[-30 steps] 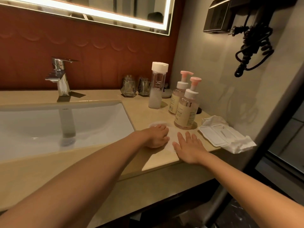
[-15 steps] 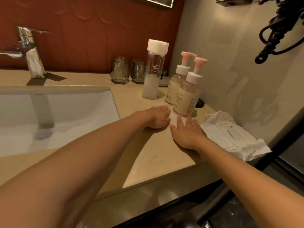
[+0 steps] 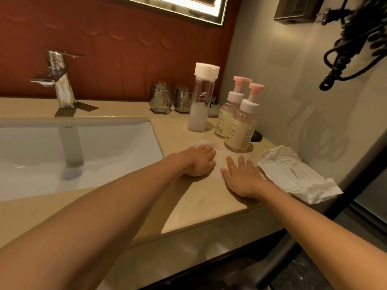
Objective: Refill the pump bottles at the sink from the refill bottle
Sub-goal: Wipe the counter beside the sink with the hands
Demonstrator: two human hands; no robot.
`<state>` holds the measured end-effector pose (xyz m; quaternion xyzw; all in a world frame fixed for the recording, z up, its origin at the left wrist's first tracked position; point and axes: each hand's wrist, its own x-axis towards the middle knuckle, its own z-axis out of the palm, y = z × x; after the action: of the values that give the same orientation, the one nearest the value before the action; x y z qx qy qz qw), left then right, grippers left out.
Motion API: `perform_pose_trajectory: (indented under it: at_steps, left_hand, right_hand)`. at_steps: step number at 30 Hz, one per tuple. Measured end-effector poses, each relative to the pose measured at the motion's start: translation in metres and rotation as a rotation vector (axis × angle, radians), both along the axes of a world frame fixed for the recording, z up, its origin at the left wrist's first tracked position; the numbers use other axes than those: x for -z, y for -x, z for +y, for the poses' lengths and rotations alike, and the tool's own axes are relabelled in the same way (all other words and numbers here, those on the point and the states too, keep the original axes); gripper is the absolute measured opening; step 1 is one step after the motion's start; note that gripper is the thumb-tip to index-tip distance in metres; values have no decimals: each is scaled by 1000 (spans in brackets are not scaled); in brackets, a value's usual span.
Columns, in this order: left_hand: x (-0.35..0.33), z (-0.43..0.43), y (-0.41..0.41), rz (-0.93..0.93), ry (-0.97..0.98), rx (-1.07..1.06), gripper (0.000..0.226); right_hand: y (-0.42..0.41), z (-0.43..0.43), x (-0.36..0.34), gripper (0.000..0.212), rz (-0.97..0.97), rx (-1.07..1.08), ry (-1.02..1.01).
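Two pump bottles with pink pump heads stand by the right wall, one in front point(image 3: 240, 127) and one behind it point(image 3: 227, 114). Left of them stands the tall clear refill bottle point(image 3: 201, 101) with a white cap, milky liquid filling its lower part. A thin white tissue point(image 3: 219, 162) lies flat on the counter in front of the bottles. My left hand point(image 3: 199, 163) rests on it with fingers curled. My right hand point(image 3: 240, 177) lies flat on the tissue's right edge, fingers spread. Neither hand touches a bottle.
The white sink basin point(image 3: 73, 153) and chrome faucet point(image 3: 60, 80) are to the left. Two glass tumblers point(image 3: 160, 100) stand at the back wall. A white wipes packet point(image 3: 293, 176) lies at the counter's right end. A black coiled cord point(image 3: 351, 38) hangs on the wall.
The view has shifted a little; both hands stay on the tissue in nearly the same place. The bottles have not moved.
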<state>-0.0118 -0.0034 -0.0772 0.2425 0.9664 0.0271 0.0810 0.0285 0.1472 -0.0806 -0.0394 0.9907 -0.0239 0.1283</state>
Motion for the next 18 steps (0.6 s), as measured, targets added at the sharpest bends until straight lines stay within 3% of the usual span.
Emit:
perform_pose_trajectory:
  at_steps: [18]
  left_hand:
    - [1,-78,-136,-51,78,-110,54]
  right_hand:
    - [-103,-77,4,60,-23,-105,-1]
